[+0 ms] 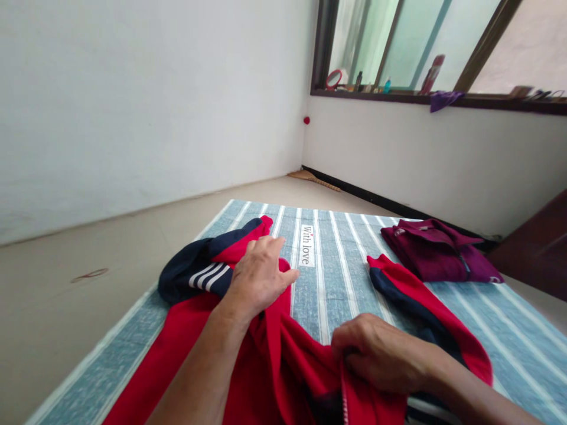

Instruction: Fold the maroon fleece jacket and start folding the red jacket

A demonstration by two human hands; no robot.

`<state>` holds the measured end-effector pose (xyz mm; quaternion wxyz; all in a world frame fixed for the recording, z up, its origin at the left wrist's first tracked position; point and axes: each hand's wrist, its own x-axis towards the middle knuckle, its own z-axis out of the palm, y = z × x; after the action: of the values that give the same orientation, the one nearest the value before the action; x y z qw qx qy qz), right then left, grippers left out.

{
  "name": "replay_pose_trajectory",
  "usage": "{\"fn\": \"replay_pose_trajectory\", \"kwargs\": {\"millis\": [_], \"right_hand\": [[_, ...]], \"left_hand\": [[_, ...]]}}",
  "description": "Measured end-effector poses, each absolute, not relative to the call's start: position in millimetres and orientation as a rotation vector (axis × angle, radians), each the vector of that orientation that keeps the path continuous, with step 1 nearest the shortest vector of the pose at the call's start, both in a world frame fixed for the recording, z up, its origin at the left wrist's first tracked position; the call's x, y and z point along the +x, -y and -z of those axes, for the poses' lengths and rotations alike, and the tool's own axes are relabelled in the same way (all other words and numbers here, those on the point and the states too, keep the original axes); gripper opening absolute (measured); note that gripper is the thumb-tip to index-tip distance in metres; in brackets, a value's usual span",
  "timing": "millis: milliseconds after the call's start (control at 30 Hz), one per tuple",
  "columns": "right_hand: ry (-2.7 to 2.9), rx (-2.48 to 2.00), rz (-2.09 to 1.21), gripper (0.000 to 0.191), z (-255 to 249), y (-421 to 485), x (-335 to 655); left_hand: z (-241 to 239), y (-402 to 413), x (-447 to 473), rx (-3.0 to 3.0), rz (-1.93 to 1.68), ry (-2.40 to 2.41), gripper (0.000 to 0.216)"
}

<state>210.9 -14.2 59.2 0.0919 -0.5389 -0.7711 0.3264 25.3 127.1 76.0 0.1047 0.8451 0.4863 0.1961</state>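
A red and navy jacket (190, 342) with white stripes lies spread and rumpled over the striped blue cloth (334, 254). My left hand (261, 271) is over its upper left part, beside the navy sleeve with three white stripes. The thumb and fingers there are apart, and whether the fingertips touch the fabric is hard to tell. Closed around the red front edge, my right hand (376, 351) pinches the fabric near a pale zipper strip (344, 389). The other sleeve (425, 301) stretches out beyond my right hand, its cuff pointing away from me.
A folded maroon garment (443, 248) sits at the cloth's far right corner. Printed on the cloth is a "With love" label (307, 245). A broom-like object (312, 177) lies on the floor by the wall. Bottles and a red-rimmed mirror (333, 79) line the windowsill.
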Motion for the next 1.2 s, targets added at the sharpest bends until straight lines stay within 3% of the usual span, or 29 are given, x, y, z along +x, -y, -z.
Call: {"fn": "replay_pose_trajectory", "kwargs": {"millis": [67,133,233,300,367,567,867,1200], "right_hand": [[2.187,-1.575,-1.028,0.030,-59.4,15.5,213.0],[2.086,-1.518,-1.104,0.029,-61.5,15.5,215.3],[1.826,-1.360,-1.375,0.021,-66.2,10.8,219.8],[1.549,-1.215,-1.605,0.010,-66.6,2.1,223.3],[1.323,-1.094,-1.724,0.011,-61.9,-11.7,226.0],[1.316,-1.120,-1.772,0.011,-28.0,-63.9,219.9],[1.260,-1.108,-1.598,0.003,4.0,-83.7,187.8],[1.319,-1.138,-1.516,0.010,7.3,-85.2,184.3]], "left_hand": [[-65.7,-132.6,25.1,2.460,-0.352,-1.518,0.054],[-59.0,-137.2,23.7,2.395,-0.164,-1.548,0.035],[-59.6,-139.7,21.0,2.394,-0.223,-1.403,0.008],[-65.8,-138.5,18.2,2.274,-0.421,-1.199,0.009],[-72.9,-136.7,14.2,2.011,-0.596,-1.036,0.016],[-80.0,-135.3,5.7,1.644,-0.661,-1.003,0.022],[-80.1,-127.9,15.7,1.756,-0.694,-0.947,0.021],[-73.6,-126.0,22.1,1.782,-0.762,-0.906,0.023]]}}
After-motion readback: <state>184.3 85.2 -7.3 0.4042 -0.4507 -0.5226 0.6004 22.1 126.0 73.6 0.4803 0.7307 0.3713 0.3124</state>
